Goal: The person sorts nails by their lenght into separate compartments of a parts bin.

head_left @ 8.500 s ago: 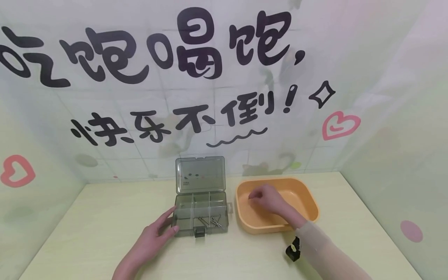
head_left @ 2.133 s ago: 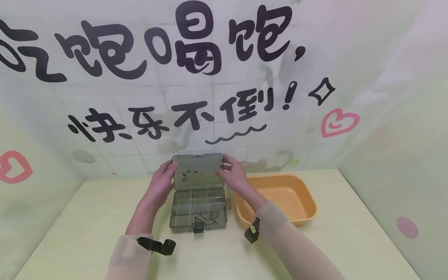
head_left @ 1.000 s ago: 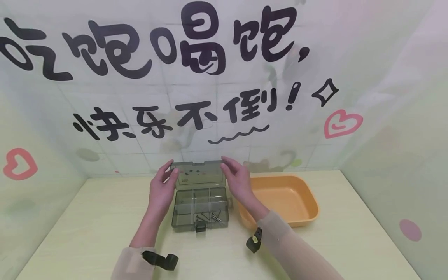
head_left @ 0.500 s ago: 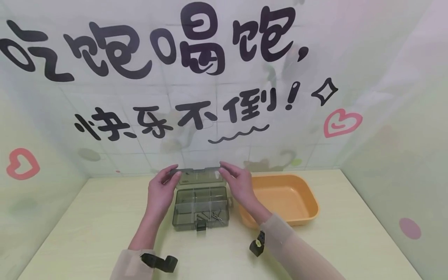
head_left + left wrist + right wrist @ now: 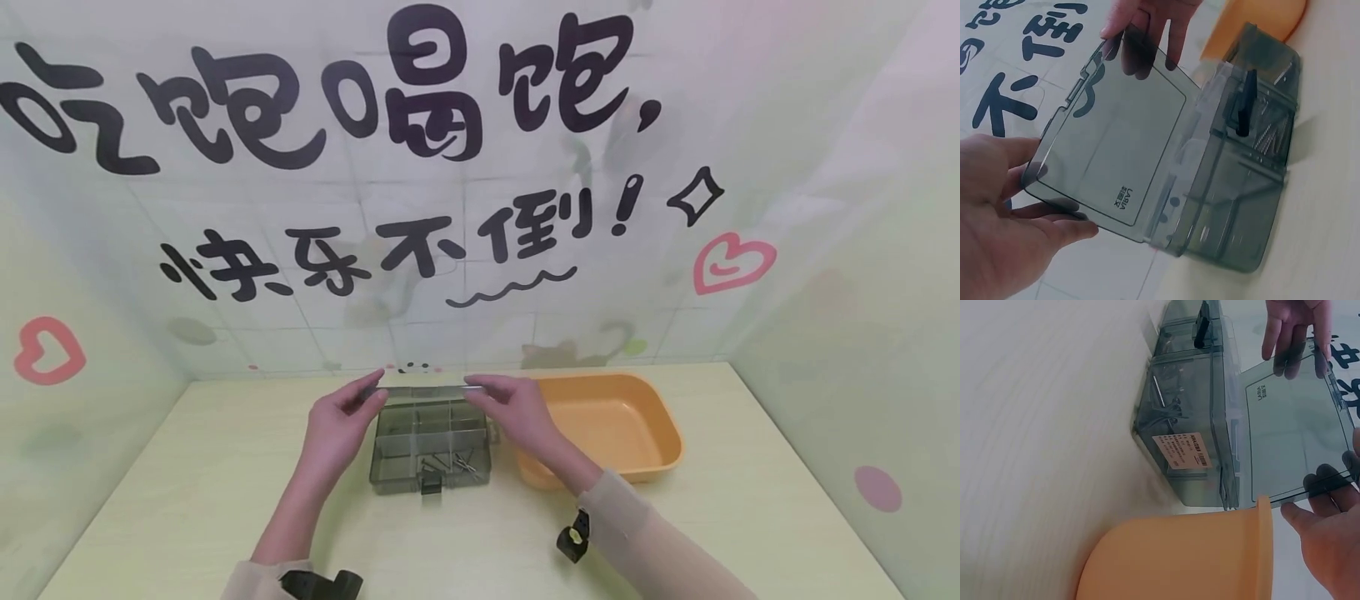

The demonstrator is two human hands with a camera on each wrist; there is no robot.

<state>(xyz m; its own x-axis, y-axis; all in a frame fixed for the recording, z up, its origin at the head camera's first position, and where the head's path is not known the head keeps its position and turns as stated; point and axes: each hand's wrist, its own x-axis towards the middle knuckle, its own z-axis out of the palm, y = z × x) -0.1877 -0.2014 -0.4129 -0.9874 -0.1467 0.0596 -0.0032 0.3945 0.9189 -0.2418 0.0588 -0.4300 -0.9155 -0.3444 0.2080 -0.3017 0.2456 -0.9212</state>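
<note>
A smoky clear plastic compartment box (image 5: 393, 472) stands on the table with its hinged lid (image 5: 1116, 134) partly lowered, seen nearly edge-on in the head view. My left hand (image 5: 337, 425) pinches the lid's left front corner between thumb and fingers. At the opposite corner my right hand (image 5: 517, 408) grips the lid the same way. Several screws (image 5: 457, 464) lie in the front compartments at the middle and right; the back ones hold none in view. A black latch (image 5: 431, 482) hangs at the box's front. The right wrist view shows a printed label (image 5: 1182, 451) on the box's side.
An orange tray (image 5: 663, 442) stands close to the right of the box, partly behind my right forearm. Behind the pale wooden table (image 5: 187, 475) rises a wall (image 5: 315, 250) with large black lettering.
Earlier my right hand was in the orange tray and the left beside the box. Since then both hands have taken the upright lid and swung it forward and down to about level.
</note>
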